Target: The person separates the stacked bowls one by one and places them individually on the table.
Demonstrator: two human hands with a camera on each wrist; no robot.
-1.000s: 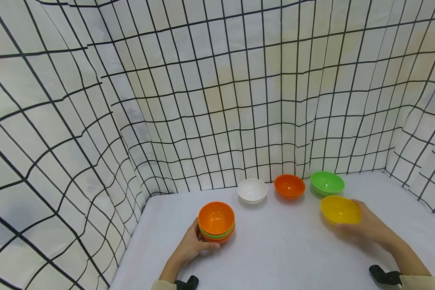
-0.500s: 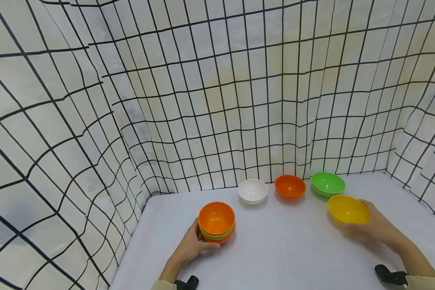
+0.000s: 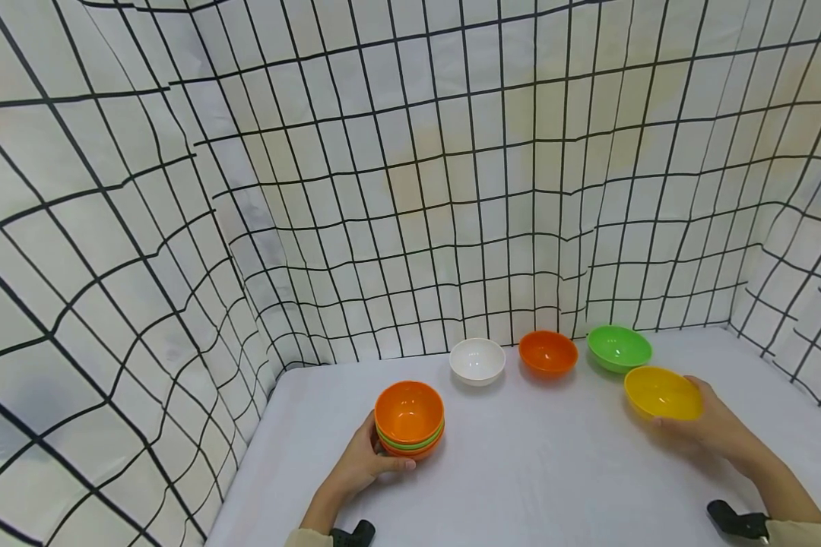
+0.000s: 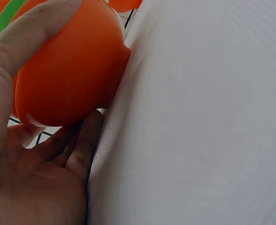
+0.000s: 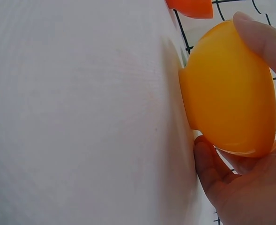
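Row at back of white-covered table [image 3: 520,479]: 1 glossy white bowl [image 3: 477,362], 1 glossy red-orange bowl [image 3: 548,354], 1 glossy green bowl [image 3: 619,349] | 1 round orange-green-orange bowl stack [image 3: 409,414], front left; left hand [image 3: 361,461] spread round it, gripping | 1 glossy yellow bowl [image 3: 664,393], just in front of green; right hand [image 3: 714,427] spread round its side, gripping

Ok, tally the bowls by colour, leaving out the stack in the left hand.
White bowl: 1
Orange bowl: 1
Green bowl: 1
Yellow bowl, held in the right hand: 1
Total: 4
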